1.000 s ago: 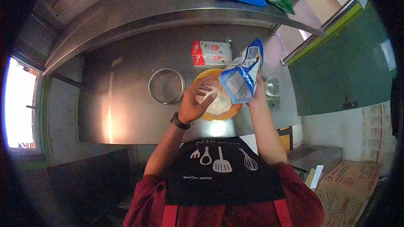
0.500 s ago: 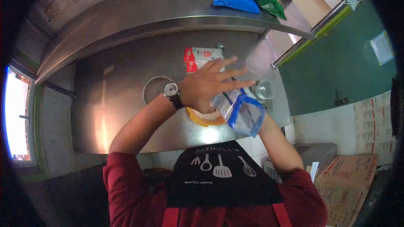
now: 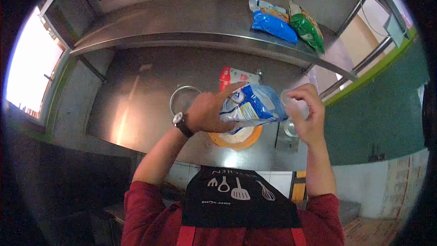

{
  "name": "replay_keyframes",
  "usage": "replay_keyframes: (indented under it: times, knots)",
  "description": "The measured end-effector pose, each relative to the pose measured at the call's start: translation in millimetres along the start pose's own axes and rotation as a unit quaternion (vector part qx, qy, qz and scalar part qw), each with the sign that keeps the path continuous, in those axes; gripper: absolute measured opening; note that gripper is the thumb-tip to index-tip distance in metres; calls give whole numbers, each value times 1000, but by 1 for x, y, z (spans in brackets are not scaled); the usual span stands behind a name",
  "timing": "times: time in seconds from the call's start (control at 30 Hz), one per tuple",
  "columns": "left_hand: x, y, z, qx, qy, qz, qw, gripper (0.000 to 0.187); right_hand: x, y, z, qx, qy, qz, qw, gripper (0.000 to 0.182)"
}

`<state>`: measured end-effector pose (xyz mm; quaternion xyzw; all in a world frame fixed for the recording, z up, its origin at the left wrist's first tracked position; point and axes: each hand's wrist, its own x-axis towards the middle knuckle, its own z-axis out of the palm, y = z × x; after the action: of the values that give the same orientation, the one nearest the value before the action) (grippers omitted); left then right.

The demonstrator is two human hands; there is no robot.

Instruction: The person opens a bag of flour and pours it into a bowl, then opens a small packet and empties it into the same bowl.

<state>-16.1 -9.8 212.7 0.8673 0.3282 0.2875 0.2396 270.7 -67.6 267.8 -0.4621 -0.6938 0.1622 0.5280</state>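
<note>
My left hand, with a watch at the wrist, is closed on a blue-and-white plastic bag. The bag lies nearly level, its clear end pointing right. Beneath it, an orange-yellow bowl contains white powder; the bag hides part of the bowl. At the bag's right end, my right hand curls around a translucent cup, whose far side is covered by fingers and blurred. Just below that hand, a clear container rests by a flat dark scale-like object.
A round metal-rimmed sieve lies left of the bowl on the steel table. Red-and-white packets and a small shiny object sit behind the bag. Overhead, a steel shelf bears a blue bag and a green bag.
My left hand, previously spread above the bag, now grips it. The right hand has moved from beneath the bag to the cup at right. The bag turned level, and the view shifted.
</note>
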Motion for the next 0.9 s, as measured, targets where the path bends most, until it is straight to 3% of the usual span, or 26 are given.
replay_keyframes:
  times: [0.07,0.2,0.3,0.43,0.47,0.57,0.7,0.77,0.87,0.9]
  knots:
    - [-6,15,0,40,-12,-41,998,95,17,-39,16,-161,-133,-129,969,22]
    - [-23,32,7,55,79,-54,994,89,27,-38,49,-53,-184,-119,974,18]
    - [-47,35,18,80,131,-146,977,80,34,-37,63,22,-178,-99,979,17]
    - [-74,38,37,19,207,-152,966,59,37,-36,85,75,-149,-147,975,15]
    - [-78,45,34,24,191,-163,968,52,38,-36,91,87,-138,-164,973,16]
    - [-88,62,31,-9,209,-217,954,47,44,-41,110,68,-96,-230,966,18]
    - [-103,63,23,-24,266,-213,940,47,61,-52,125,47,-108,-320,940,19]
    - [-110,62,17,-45,291,-248,923,47,68,-64,125,23,-55,-349,935,24]
    - [-120,51,11,-130,311,-280,899,46,69,-54,116,51,22,-325,944,32]
    - [-123,47,8,-129,313,-277,899,46,63,-45,115,87,55,-278,955,32]
